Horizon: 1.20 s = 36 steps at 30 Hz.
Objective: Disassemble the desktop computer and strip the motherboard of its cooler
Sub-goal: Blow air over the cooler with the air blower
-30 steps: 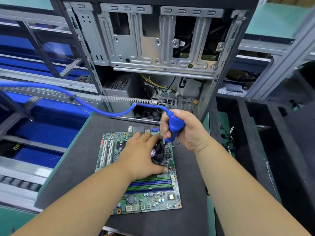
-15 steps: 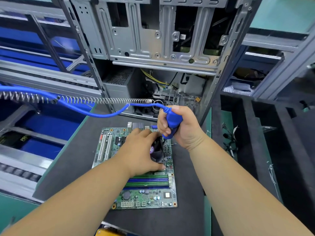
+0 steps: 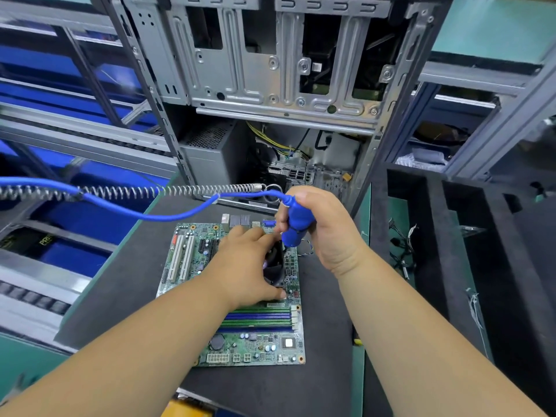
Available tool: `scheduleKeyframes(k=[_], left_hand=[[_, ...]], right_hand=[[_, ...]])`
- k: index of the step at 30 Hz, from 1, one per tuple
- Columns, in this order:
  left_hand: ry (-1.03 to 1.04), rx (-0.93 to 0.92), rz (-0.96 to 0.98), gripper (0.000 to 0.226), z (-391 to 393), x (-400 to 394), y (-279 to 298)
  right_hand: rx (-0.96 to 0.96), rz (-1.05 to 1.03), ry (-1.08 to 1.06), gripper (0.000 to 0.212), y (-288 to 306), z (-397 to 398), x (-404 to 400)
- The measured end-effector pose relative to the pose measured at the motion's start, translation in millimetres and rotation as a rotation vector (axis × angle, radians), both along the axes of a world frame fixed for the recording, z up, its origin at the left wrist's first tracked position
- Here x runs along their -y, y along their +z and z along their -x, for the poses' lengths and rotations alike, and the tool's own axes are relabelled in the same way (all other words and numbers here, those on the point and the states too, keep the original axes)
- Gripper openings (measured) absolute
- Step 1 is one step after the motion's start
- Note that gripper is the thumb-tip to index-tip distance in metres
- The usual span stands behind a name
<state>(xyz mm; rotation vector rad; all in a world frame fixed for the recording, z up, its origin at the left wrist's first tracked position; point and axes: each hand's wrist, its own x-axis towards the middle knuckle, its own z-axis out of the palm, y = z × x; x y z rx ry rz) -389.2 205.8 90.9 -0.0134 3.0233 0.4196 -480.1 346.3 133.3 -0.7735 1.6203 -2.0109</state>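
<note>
- A green rectangular motherboard [image 3: 237,299] lies flat on a dark grey foam mat [image 3: 120,290], near the middle of the scene.
- A black square cooler fan [image 3: 275,266] sits on the far-right part of the board, mostly hidden under the left hand.
- The left hand [image 3: 246,266] rests over the cooler; its fingers curl around the fan's far and left sides, and the thumb tip presses at the fan's near edge.
- The right hand [image 3: 328,233] hangs just to the right of and above the fan, fingers wrapped tight around a blue-handled powered screwdriver [image 3: 296,225] held upright, its tip pointing down at the fan's far-right corner; the bit itself is hidden.
- A blue cable [image 3: 144,213] and a coiled metal spring tether [image 3: 168,191] run from the top of the tool away to the left.
- Long blue and green memory slots [image 3: 258,319] cross the board nearer than the left hand; white expansion slots [image 3: 180,257] stand along its left side.
- Beyond the board, an open grey metal computer case [image 3: 270,70] stands upright, with yellow and black wires [image 3: 279,145] visible inside it.
- On the right, loose black cables [image 3: 403,251] lie in a dark compartmented tray [image 3: 436,236].
</note>
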Motion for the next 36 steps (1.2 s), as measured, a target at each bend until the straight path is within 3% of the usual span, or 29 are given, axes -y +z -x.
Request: scheduleKeyframes(k=[8,25,36], left_hand=[[0.003,0.002,-0.002,0.108,-1,1,0],[-0.008,-0.013,-0.050,0.097,2,4,0],[-0.041,0.060,-0.029,0.094,14,7,5]], right_hand=[[0.198,0.228,-0.113,0.020,-13,-5,10],[0.130,0.161,-0.091,0.020,-5,-3,19],[0.138,0.089,-0.089,0.034,-3,0,24]])
